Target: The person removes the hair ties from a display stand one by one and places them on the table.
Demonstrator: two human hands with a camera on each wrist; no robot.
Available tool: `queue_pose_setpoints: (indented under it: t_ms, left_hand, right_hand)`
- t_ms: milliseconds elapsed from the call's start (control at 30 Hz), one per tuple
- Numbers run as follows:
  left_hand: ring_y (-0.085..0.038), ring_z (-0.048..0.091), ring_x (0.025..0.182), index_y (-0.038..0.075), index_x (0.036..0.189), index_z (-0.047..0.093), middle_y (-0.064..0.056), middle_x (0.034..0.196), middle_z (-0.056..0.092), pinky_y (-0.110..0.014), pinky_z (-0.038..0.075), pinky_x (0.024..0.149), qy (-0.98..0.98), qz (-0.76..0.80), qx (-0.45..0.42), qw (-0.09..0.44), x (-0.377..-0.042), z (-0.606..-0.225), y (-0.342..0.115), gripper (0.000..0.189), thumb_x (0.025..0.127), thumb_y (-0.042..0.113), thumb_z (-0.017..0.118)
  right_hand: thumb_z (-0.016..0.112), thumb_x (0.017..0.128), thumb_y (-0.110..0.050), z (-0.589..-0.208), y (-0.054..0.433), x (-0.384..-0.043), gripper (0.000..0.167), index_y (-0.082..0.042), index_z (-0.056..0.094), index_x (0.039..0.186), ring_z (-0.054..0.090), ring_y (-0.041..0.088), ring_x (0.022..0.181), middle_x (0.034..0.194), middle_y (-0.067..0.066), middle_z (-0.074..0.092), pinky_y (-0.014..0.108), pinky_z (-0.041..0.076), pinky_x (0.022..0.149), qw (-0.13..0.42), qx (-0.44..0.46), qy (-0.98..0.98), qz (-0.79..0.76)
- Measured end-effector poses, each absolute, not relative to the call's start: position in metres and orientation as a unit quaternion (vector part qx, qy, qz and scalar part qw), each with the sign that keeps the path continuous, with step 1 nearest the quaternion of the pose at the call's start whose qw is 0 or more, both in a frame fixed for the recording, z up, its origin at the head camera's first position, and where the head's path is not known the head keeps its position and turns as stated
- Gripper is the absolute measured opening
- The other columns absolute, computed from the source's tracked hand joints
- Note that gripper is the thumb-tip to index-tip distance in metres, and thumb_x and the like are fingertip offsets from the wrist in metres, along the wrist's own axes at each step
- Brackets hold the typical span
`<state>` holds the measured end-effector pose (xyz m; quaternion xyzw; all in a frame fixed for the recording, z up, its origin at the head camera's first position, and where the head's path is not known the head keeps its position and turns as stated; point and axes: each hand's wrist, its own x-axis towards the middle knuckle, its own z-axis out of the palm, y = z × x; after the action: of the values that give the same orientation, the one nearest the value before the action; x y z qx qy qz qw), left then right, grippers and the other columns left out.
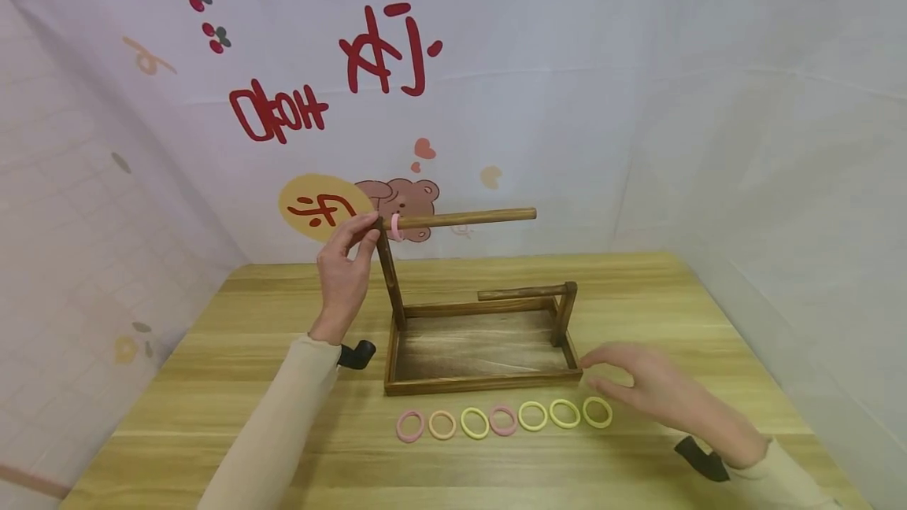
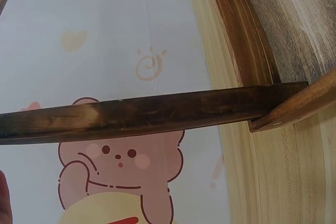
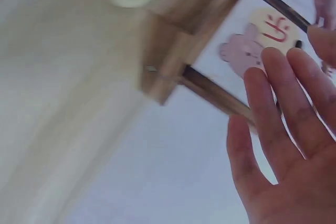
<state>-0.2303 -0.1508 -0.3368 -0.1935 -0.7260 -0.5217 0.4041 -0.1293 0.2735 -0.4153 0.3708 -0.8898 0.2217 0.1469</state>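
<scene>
A dark wooden rack (image 1: 485, 382) has a shallow tray base, a tall post on the left and a short post on the right, each with a horizontal rod. One pink ring (image 1: 397, 228) hangs on the upper rod (image 1: 468, 219) beside the tall post. My left hand (image 1: 345, 270) pinches the top of that post (image 2: 131, 116) between thumb and fingers. Blurred in the head view, my right hand (image 1: 655, 384) is just above and right of the end yellow ring (image 1: 597, 412) and holds nothing. Its fingers are extended in the right wrist view.
Several rings lie in a row before the rack, among them a pink ring (image 1: 409, 426), a peach ring (image 1: 442, 425) and a yellow ring (image 1: 475, 423). The lower rod (image 1: 520, 293) points left. A printed cloth (image 1: 538, 101) hangs behind the wood-grain table (image 1: 283, 415).
</scene>
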Motion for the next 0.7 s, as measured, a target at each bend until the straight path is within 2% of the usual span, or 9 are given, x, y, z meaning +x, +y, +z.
queue_pose_setpoints:
  t_ms: [67, 167, 233, 467, 567, 633, 700]
  left_hand:
    - [-0.009, 0.066, 0.11, -0.012, 0.122, 0.069, -0.027, 0.125, 0.068, -0.017, 0.051, 0.097, -0.727, -0.521, -0.193, 0.404, -0.231, -0.337, -0.151, 0.026, 0.096, -0.008, 0.067]
    - [-0.021, 0.068, 0.109, -0.012, 0.121, 0.069, -0.027, 0.125, 0.068, -0.017, 0.052, 0.096, -0.728, -0.52, -0.192, 0.404, -0.231, -0.336, -0.15, 0.026, 0.096, -0.009, 0.067]
    - [-0.027, 0.068, 0.108, -0.012, 0.121, 0.069, -0.026, 0.125, 0.068, -0.017, 0.052, 0.096, -0.729, -0.52, -0.191, 0.403, -0.23, -0.335, -0.15, 0.025, 0.096, -0.009, 0.066]
    - [-0.037, 0.067, 0.108, -0.011, 0.121, 0.07, -0.027, 0.125, 0.068, -0.017, 0.051, 0.097, -0.727, -0.52, -0.189, 0.407, -0.238, -0.342, -0.154, 0.026, 0.096, -0.008, 0.067]
    - [-0.036, 0.067, 0.109, -0.009, 0.122, 0.07, -0.025, 0.126, 0.068, -0.016, 0.051, 0.097, -0.727, -0.518, -0.189, 0.409, -0.248, -0.351, -0.159, 0.026, 0.096, -0.007, 0.067]
    - [-0.033, 0.067, 0.11, -0.006, 0.123, 0.071, -0.022, 0.127, 0.069, -0.016, 0.051, 0.097, -0.728, -0.52, -0.189, 0.405, -0.253, -0.357, -0.162, 0.027, 0.097, -0.004, 0.068]
    - [-0.028, 0.068, 0.11, -0.003, 0.124, 0.072, -0.018, 0.127, 0.07, -0.017, 0.051, 0.097, -0.727, -0.525, -0.189, 0.4, -0.255, -0.36, -0.164, 0.027, 0.097, 0.0, 0.069]
  right_hand:
    - [0.084, 0.085, -0.005, -0.409, 0.268, -0.133, 0.033, -0.021, 0.075, 0.112, 0.072, 0.012, 0.099, 0.108, -0.013, 0.075, 0.026, 0.058, 0.086, 0.167, 0.382, -0.877, 0.239]
    - [0.083, 0.084, 0.0, -0.399, 0.258, -0.138, 0.039, -0.025, 0.074, 0.113, 0.072, 0.01, 0.098, 0.107, -0.014, 0.075, 0.014, 0.051, 0.09, 0.191, 0.394, -0.86, 0.262]
    - [0.082, 0.084, 0.002, -0.393, 0.25, -0.14, 0.041, -0.025, 0.074, 0.114, 0.072, 0.011, 0.099, 0.108, -0.014, 0.075, 0.01, 0.048, 0.092, 0.202, 0.4, -0.849, 0.278]
    - [0.08, 0.083, 0.006, -0.373, 0.22, -0.156, 0.044, -0.022, 0.075, 0.116, 0.071, 0.011, 0.1, 0.111, -0.009, 0.075, 0.013, 0.049, 0.091, 0.24, 0.414, -0.819, 0.316]
    - [0.08, 0.083, 0.006, -0.366, 0.206, -0.164, 0.041, -0.019, 0.076, 0.116, 0.069, 0.007, 0.088, 0.111, -0.006, 0.076, 0.015, 0.052, 0.078, 0.253, 0.416, -0.806, 0.335]
    - [0.079, 0.087, 0.001, -0.362, 0.196, -0.171, 0.032, -0.015, 0.076, 0.115, 0.065, 0.005, 0.081, 0.109, -0.003, 0.076, 0.014, 0.051, 0.069, 0.272, 0.416, -0.797, 0.345]
    - [0.077, 0.092, -0.005, -0.357, 0.184, -0.178, 0.023, -0.011, 0.077, 0.115, 0.067, 0.007, 0.08, 0.109, 0.0, 0.077, 0.015, 0.051, 0.068, 0.295, 0.417, -0.783, 0.354]
